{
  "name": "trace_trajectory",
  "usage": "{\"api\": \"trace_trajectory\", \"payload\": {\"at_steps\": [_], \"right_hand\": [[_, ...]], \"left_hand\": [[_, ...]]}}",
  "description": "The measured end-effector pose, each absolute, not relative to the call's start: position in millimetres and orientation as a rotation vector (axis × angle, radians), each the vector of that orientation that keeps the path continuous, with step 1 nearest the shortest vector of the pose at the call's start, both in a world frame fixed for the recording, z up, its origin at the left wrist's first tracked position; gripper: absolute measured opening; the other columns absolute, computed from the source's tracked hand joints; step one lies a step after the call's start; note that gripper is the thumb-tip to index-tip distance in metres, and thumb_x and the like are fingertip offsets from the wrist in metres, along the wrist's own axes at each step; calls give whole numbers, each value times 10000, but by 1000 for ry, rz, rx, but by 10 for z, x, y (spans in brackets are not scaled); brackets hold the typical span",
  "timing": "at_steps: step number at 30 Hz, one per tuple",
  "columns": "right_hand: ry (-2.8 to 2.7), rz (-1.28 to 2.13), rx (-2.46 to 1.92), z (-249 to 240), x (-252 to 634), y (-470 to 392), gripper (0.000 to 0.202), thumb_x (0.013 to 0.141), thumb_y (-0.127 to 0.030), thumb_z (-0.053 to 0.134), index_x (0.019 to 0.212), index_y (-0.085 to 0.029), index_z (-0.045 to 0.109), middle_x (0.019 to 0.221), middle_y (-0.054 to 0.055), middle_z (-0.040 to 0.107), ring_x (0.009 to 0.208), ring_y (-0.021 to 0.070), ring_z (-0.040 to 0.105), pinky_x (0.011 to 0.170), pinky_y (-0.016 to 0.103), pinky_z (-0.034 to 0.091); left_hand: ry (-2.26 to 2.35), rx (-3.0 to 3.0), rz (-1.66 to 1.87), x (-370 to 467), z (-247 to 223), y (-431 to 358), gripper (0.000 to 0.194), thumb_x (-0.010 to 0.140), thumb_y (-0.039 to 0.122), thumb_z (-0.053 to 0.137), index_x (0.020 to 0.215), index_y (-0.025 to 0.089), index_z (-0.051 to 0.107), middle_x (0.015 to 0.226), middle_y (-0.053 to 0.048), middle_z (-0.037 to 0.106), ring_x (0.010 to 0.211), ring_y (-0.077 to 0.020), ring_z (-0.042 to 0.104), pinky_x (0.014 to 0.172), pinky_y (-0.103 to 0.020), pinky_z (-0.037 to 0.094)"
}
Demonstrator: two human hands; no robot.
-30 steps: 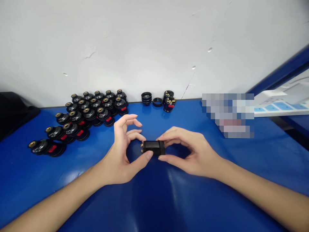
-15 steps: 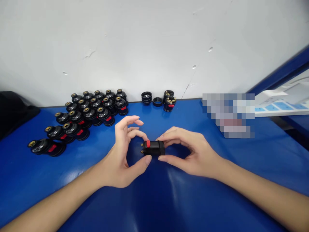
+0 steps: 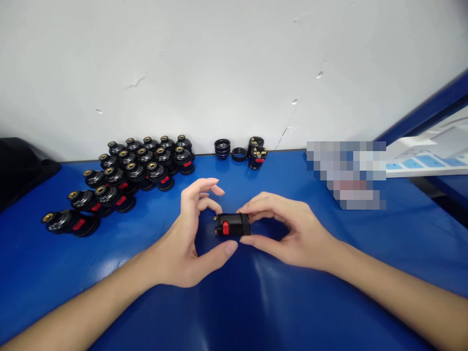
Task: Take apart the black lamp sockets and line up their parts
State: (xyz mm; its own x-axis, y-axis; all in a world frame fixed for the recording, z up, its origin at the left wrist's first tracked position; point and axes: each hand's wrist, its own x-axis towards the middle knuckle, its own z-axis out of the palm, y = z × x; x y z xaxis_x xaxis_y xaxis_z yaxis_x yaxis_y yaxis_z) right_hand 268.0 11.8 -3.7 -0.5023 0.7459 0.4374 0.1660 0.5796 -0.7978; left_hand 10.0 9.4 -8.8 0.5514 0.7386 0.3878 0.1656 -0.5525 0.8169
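Holding the black cylinder (image 3: 236,225) over the tabletop (image 3: 234,307), we're pinching its collared end in our right hand (image 3: 292,234), left hand (image 3: 185,248) gaping round the terminals (image 3: 216,231), any turn calling for a closer thumb.

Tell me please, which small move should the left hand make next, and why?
Probably the left hand should bring its thumb gently against the black cylinder: that thumb stands apart from it, while the right hand pinches the banded end, so a second grip may steady it.
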Motion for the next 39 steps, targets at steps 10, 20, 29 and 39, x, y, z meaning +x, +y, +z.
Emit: {"api": "trace_trajectory", "payload": {"at_steps": [10, 20, 29, 39], "right_hand": [[-2026, 844, -688, -75, 2681, 135, 349, 920, -203, 873, 1221, -150, 705, 1083, 90, 758, 935, 170, 787, 858, 293, 695], [-2039, 829, -715, -57, 2695, 123, 344, 916, -201, 875, 1212, -164, 704, 1094, 82, 755, 949, 163, 786, 869, 275, 682], [-2047, 831, -701, -68, 2687, 142, 336, 921, -199, 870, 1213, -174, 705, 1085, 78, 755, 954, 172, 779, 862, 294, 684], [-2039, 833, -709, -61, 2693, 126, 335, 928, -202, 861, 1220, -178, 700, 1096, 77, 756, 951, 168, 783, 860, 290, 689]], "left_hand": [[739, 1812, 1007, 119, -118, 111, 676, 1074, 195, 609, 1576, 421, 218, 1353, -83, 418, 973, -160, 636, 865, -404, 649], [702, 2043, 1028, 110, -77, 107, 1013, 854, 102, 807, 1603, 359, 177, 1437, -132, 310, 1203, -262, 582, 994, -517, 601], [668, 1995, 1100, 141, -106, 117, 899, 910, 39, 721, 1582, 352, 212, 1403, -109, 355, 1040, -183, 648, 934, -459, 620], [800, 2101, 1009, 104, -127, 104, 931, 950, 250, 797, 1627, 349, 166, 1485, -157, 361, 1157, -246, 591, 1012, -536, 602]]}}
